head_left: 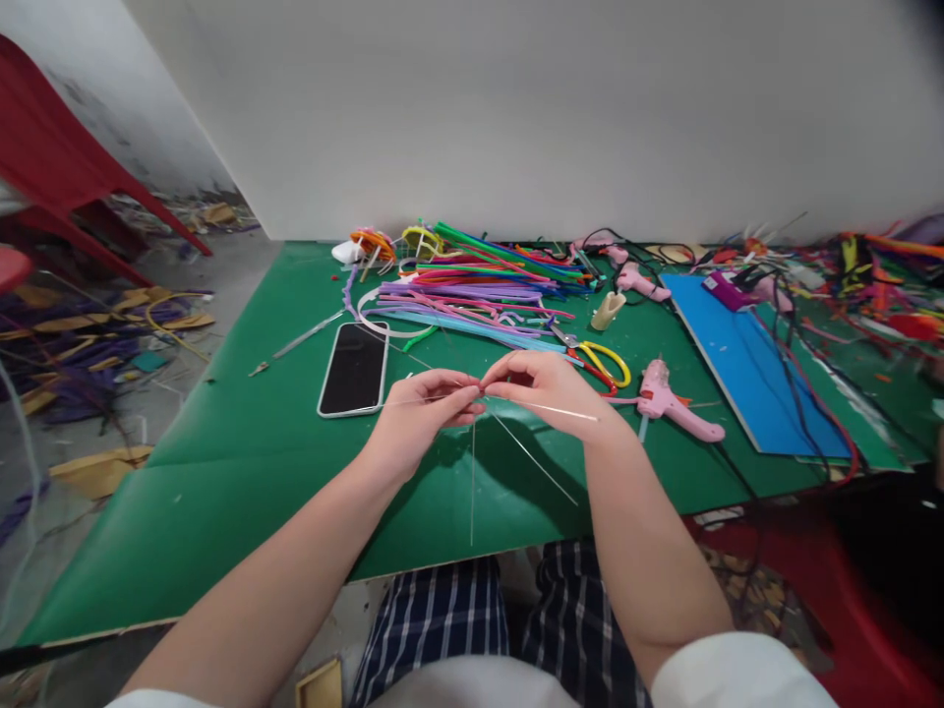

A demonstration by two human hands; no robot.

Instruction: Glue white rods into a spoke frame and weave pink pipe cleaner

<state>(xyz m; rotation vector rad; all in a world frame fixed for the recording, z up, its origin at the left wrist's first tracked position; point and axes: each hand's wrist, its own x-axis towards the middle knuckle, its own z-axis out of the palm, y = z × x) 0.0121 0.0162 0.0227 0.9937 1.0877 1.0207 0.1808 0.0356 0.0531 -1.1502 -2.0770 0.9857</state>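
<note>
Several thin, pale wires [535, 459] cross at one point between my fingertips and fan out from there, some hanging down over the green tabletop. My left hand [420, 411] pinches them at the crossing with thumb and fingers. From the other side, my right hand [550, 388] pinches at the same spot, its fingertips almost touching the left ones. One wire runs back under the right palm toward the wrist. The exact joint is too small to make out. A smartphone [355, 369] lies left of my left hand, and scissors [620, 366] with yellow and red handles lie beyond my right hand.
Colourful pipe cleaners [472, 293] are heaped behind my hands. A pink glue gun [668, 403] with a trailing cord lies to the right, near a blue board [759, 369]. A white partition [516, 118] closes off the back; a red chair [74, 162] stands at left.
</note>
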